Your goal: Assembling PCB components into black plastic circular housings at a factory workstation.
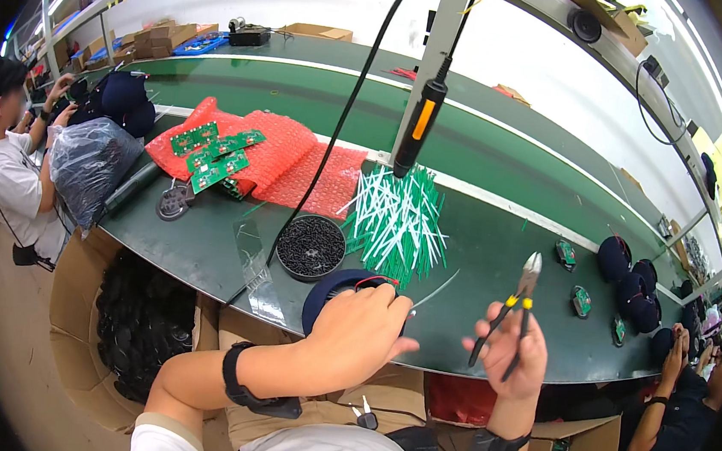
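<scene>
My left hand is closed over a dark blue round padded piece at the bench's front edge, hiding much of it. A red wire shows at its top. A thin pale strip sticks out to the right beside my fingers; where it starts is hidden. My right hand holds cutting pliers with black and yellow handles, jaws pointing up, apart from the blue piece. Beyond my hands lie a round dish of small black screws and a pile of thin white and green strips.
Green circuit boards rest on red bubble wrap. A power screwdriver hangs overhead, with a black cable nearby. Small board assemblies and dark blue pieces sit right. A box of black parts stands lower left. People work at both sides.
</scene>
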Motion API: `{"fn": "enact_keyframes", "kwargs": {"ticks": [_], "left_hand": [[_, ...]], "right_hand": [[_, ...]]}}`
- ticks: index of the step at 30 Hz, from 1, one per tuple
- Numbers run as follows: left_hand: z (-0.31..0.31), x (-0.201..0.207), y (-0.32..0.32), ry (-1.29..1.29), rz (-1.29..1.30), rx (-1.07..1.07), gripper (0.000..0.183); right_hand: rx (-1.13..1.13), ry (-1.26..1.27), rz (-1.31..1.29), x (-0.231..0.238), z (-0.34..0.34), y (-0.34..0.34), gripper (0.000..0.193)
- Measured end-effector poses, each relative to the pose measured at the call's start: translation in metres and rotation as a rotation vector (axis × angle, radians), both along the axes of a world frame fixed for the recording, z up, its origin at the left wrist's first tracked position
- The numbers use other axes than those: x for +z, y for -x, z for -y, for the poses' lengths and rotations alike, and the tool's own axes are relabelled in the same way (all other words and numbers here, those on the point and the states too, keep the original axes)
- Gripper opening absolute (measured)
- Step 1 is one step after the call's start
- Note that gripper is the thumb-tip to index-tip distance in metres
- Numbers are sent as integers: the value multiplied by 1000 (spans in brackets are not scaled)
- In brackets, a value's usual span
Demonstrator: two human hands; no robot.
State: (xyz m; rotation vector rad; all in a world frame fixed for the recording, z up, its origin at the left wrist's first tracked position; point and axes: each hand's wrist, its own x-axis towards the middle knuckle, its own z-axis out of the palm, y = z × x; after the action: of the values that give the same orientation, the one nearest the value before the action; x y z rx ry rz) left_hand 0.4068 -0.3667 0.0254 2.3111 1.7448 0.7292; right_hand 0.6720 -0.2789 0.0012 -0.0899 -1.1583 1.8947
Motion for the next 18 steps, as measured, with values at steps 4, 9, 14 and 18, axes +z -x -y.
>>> {"fn": "enact_keyframes", "kwargs": {"ticks": [4, 9, 14, 18], "left_hand": [[-7, 2, -1, -18, 79, 5, 42], [-6, 8, 5, 36, 250, -22, 47], [-9, 6, 4, 31, 316, -15, 51], [-14, 4, 7, -12, 243, -100, 53]], "right_hand": [[-195, -68, 360, -13, 19, 11, 79], [-515, -232, 763, -22, 52, 25, 28], [-634, -625, 854, -26, 55, 28, 20], [-561, -719, 1073, -30, 48, 39, 27]]}}
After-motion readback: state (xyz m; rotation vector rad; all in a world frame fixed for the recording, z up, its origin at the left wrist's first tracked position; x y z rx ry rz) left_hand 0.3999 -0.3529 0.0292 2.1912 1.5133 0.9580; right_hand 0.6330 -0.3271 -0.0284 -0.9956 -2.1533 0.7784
